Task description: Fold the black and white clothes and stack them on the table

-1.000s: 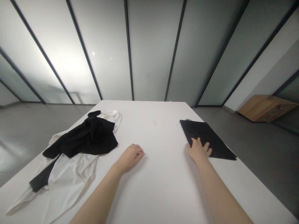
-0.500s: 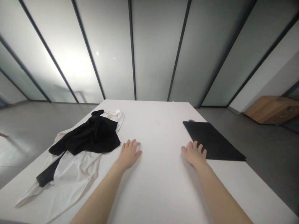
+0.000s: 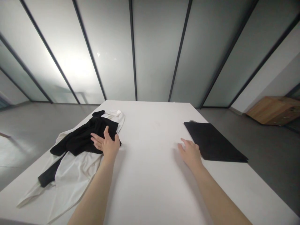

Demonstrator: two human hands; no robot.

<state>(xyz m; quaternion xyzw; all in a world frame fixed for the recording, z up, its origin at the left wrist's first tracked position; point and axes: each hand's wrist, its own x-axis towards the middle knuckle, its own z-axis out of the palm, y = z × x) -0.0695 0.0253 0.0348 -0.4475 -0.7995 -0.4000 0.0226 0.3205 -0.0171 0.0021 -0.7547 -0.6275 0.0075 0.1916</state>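
My left hand (image 3: 106, 143) is over the right part of a crumpled black garment (image 3: 82, 137), its fingers spread and nothing gripped. Whether the fingertips touch the cloth I cannot tell. Beneath the black garment lies a white garment (image 3: 75, 170), rumpled, with a sleeve-like end trailing toward the near left. My right hand (image 3: 190, 152) is over the white table (image 3: 150, 181) with fingers apart and holds nothing. Just right of it is a flat black rectangular stack (image 3: 214, 142), perhaps folded cloth or boards; its material is unclear.
A small round object (image 3: 192, 121) peeks out behind the black stack. Beyond the table's far edge stands a frosted glass partition (image 3: 152, 53) with dark frames. A wooden cabinet (image 3: 273, 109) is on the grey floor at the right.
My left hand has moved left from the bare tabletop to over the black garment. My right hand has shifted slightly left, away from the black stack's edge. The garments lie as before.
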